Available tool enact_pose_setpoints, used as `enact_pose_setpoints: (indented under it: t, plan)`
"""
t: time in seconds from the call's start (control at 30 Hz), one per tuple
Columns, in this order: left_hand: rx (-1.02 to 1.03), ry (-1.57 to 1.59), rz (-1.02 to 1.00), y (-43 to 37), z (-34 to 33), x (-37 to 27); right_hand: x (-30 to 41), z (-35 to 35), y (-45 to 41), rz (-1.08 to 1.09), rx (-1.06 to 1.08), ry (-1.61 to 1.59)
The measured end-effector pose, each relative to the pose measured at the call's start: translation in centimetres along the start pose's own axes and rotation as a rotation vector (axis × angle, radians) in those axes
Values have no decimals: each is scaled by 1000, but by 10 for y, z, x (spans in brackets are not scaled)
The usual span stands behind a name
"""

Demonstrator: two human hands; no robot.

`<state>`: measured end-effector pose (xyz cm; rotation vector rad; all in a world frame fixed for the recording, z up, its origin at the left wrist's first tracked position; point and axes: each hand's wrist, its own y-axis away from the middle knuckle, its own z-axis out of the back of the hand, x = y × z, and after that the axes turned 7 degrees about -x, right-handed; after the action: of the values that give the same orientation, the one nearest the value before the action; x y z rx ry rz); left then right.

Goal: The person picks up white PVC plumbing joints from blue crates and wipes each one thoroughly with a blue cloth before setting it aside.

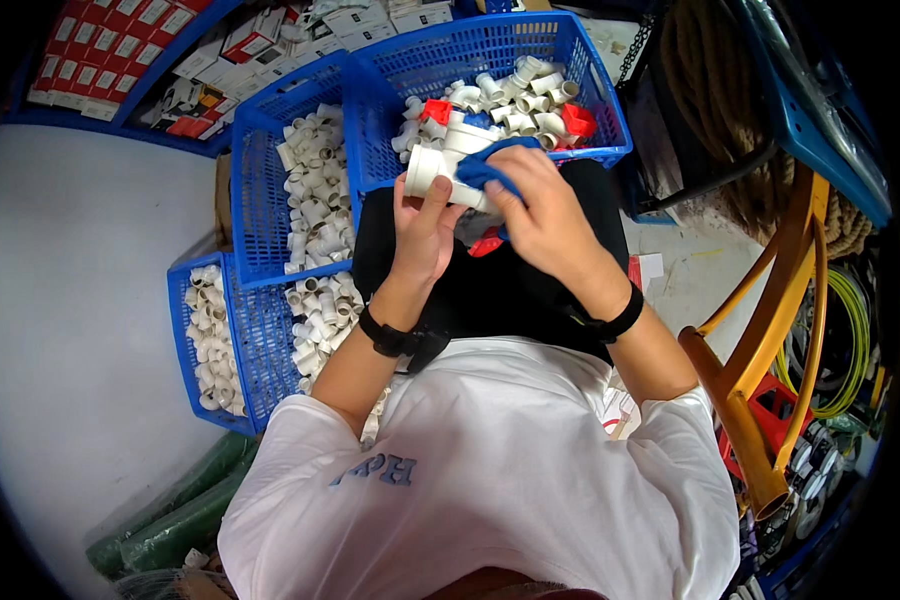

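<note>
A large white plastic pipe tee [425,171] is held above my lap, over the near edge of the far basket. My left hand [429,225] grips it from below, its thumb laid against the lower side. A blue cloth [482,169] is bunched in my right hand [544,206] and pressed to the right part of the fitting, covering some of it. Beyond my hands stands a blue plastic basket [487,34] with many white pipe fittings [529,97] and a few red pieces [578,120] in it. Something red [485,242] shows below my hands, partly hidden.
To the left, further blue baskets [259,187] hold white fittings. Red and white boxes [105,52] fill shelves at the back left. On the right stand an orange metal frame [765,322], coiled rope [709,97] and yellow-green cable [847,337]. Green wrapped rolls [172,502] lie at lower left.
</note>
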<state>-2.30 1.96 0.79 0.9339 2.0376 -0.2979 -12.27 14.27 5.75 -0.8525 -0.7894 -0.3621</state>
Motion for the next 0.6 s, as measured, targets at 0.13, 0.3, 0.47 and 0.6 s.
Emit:
enact_pose_setpoints:
  t: [0.13, 0.3, 0.47, 0.6]
  plan:
    - [57, 123, 68, 5, -1, -14, -36, -1, 5, -354, 19, -300]
    - [86, 43, 42, -1, -5, -13, -49, 16, 12, -618, 29, -469]
    - [-25, 181, 168, -1, 2, -8, -51, 16, 13, -583, -19, -539]
    - [-22, 133, 124, 1, -3, -4, -25, 12, 7, -505, -38, -590]
